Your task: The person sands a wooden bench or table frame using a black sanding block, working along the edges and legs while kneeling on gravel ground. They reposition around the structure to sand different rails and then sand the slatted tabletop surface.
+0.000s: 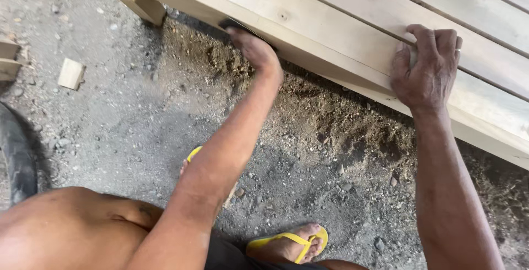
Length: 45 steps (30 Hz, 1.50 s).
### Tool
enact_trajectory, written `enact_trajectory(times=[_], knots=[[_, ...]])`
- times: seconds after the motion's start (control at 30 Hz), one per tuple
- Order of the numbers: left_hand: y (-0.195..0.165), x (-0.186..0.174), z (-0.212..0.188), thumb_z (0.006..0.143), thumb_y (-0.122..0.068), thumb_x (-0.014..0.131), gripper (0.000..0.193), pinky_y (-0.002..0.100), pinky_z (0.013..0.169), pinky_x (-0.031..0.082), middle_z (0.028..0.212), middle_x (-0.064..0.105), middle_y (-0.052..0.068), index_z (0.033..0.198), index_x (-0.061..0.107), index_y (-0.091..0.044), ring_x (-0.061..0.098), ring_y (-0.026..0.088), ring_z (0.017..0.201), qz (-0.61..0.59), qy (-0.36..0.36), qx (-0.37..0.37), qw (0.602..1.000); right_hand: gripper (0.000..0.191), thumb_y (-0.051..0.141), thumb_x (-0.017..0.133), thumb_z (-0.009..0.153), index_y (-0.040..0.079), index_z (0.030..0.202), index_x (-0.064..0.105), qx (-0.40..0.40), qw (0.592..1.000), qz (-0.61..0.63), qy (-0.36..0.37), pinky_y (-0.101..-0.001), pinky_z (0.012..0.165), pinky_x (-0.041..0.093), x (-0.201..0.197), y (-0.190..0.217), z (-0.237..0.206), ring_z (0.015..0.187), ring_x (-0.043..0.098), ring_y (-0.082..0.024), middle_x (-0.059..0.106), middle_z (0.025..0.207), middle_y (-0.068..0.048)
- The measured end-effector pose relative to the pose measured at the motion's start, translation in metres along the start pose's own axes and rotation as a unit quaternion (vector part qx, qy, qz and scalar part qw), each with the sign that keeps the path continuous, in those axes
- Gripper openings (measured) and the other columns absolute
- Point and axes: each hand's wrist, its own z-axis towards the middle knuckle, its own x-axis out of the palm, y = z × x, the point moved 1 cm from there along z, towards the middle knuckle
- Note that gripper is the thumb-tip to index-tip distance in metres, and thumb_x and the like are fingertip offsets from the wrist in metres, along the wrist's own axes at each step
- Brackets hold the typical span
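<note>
My left hand point(254, 52) presses a small dark sanding pad point(230, 25) against the side face of a pale wooden plank structure point(330, 22). The pad is mostly hidden under the fingers. My right hand point(427, 69) grips the top edge of the same structure, fingers curled over a board, a ring on one finger. Both arms reach up from the bottom of the view.
Gravelly ground with brown sawdust point(325, 115) lies under the planks. A small wood offcut point(71, 74) lies at the left, a dark tyre point(16, 160) at the left edge. My feet in yellow flip-flops point(289, 242) stand near the bottom.
</note>
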Motion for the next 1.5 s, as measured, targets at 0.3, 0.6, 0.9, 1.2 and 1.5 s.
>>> enact_trajectory(times=[0.3, 0.6, 0.9, 1.2, 1.5], knots=[[0.009, -0.003, 0.001, 0.102, -0.068, 0.005, 0.093, 0.058, 0.114, 0.037, 0.143, 0.045, 0.037, 0.15, 0.034, 0.006, 0.047, 0.045, 0.14, -0.009, 0.008, -0.018, 1.0, 0.019, 0.012, 0.062, 0.103, 0.012, 0.122, 0.063, 0.019, 1.0, 0.0, 0.009, -0.0432, 0.098, 0.046, -0.006, 0.004, -0.002, 0.102, 0.048, -0.023, 0.051, 0.101, -0.009], [-0.002, -0.015, -0.009, 0.096, -0.065, 0.013, 0.086, 0.061, 0.118, 0.029, 0.162, 0.017, 0.027, 0.16, 0.011, -0.008, 0.031, 0.041, 0.148, 0.071, -0.019, -0.038, 0.997, 0.016, 0.012, 0.06, 0.105, 0.013, 0.121, 0.062, 0.006, 1.0, -0.008, 0.007, -0.0391, 0.094, 0.046, -0.002, 0.001, -0.002, 0.099, 0.049, -0.021, 0.053, 0.097, -0.007], [0.013, -0.02, -0.002, 0.101, -0.061, 0.028, 0.067, 0.067, 0.095, 0.054, 0.126, 0.043, 0.024, 0.135, 0.04, -0.006, 0.052, 0.033, 0.111, 0.226, -0.084, 0.068, 0.968, 0.022, 0.01, 0.06, 0.101, 0.01, 0.123, 0.062, 0.011, 1.0, 0.0, -0.002, -0.0433, 0.099, 0.047, -0.009, 0.01, -0.001, 0.103, 0.051, -0.023, 0.055, 0.102, -0.009], [-0.018, -0.014, 0.02, 0.106, -0.044, 0.038, 0.035, 0.022, 0.041, 0.052, 0.08, 0.052, 0.006, 0.107, 0.035, -0.009, 0.054, 0.013, 0.062, 0.109, -0.056, 0.129, 0.984, 0.023, 0.009, 0.061, 0.099, 0.009, 0.122, 0.064, 0.005, 1.0, -0.005, -0.013, -0.0429, 0.097, 0.047, -0.015, 0.011, -0.003, 0.104, 0.051, -0.023, 0.054, 0.099, -0.008], [0.007, -0.018, 0.002, 0.105, -0.044, 0.029, 0.036, 0.03, 0.044, 0.049, 0.069, 0.061, 0.008, 0.119, 0.029, -0.01, 0.052, 0.013, 0.051, 0.209, -0.052, 0.094, 0.972, 0.019, 0.012, 0.063, 0.102, 0.008, 0.12, 0.064, 0.007, 1.0, -0.008, -0.011, -0.0412, 0.092, 0.046, -0.014, 0.006, -0.001, 0.1, 0.05, -0.022, 0.053, 0.097, -0.007]])
